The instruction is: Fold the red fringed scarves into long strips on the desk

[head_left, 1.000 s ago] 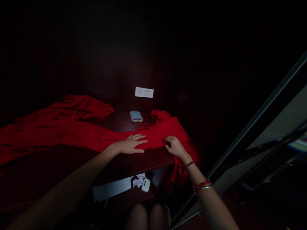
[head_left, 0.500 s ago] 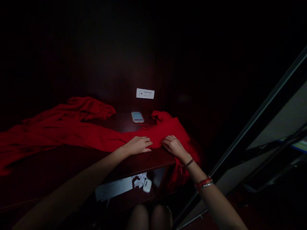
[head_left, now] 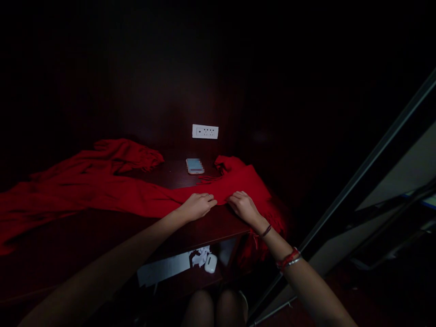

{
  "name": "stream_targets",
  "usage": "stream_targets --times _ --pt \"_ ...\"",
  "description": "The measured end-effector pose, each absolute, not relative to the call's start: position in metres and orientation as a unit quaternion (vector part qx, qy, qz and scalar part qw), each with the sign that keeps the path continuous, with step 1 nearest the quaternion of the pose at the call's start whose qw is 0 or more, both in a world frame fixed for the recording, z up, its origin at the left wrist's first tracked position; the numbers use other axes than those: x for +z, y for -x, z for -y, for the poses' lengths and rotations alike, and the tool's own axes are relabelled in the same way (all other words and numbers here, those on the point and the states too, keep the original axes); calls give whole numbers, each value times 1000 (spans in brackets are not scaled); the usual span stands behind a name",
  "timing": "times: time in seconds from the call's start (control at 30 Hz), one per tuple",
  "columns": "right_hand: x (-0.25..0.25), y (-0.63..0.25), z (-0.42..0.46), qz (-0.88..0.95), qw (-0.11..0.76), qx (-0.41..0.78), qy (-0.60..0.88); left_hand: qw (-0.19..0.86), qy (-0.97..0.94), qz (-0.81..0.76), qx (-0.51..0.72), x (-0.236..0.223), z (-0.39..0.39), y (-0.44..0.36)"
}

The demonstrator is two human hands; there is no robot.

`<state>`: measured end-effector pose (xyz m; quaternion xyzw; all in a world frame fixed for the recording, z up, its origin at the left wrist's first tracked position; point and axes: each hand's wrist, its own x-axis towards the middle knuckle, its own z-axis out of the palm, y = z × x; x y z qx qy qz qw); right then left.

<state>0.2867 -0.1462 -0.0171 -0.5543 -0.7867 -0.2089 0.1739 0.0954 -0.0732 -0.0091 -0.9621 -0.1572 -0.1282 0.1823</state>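
A long red scarf (head_left: 136,194) with fringed ends lies rumpled across the dark wooden desk (head_left: 190,229). Its right end spills over the desk's right edge. My left hand (head_left: 199,205) pinches the scarf's near edge around the middle of the view, fingers closed. Just to the right, my right hand (head_left: 243,204) grips the same near edge, fingers curled with their tips on the cloth. A short stretch of scarf shows between the two hands.
Behind the scarf lies a phone (head_left: 195,166), below a white wall socket (head_left: 205,131). A shelf under the desktop holds a white earbud case (head_left: 210,263), crumpled paper (head_left: 201,255) and a pale flat sheet (head_left: 165,269). A metal-edged frame (head_left: 361,163) slants along the right.
The left thumb has drawn in against the fingers, closing that hand on the scarf's edge. My right hand has shifted very slightly left and up.
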Motion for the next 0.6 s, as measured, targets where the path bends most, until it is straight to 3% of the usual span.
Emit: stream_targets --times 0.4,0.6 --pt "-15 -283 145 804 159 -177 545 158 963 177 -127 -12 74 -96" --pt "-18 -285 144 812 126 -195 535 63 981 131 -126 -10 64 -91"
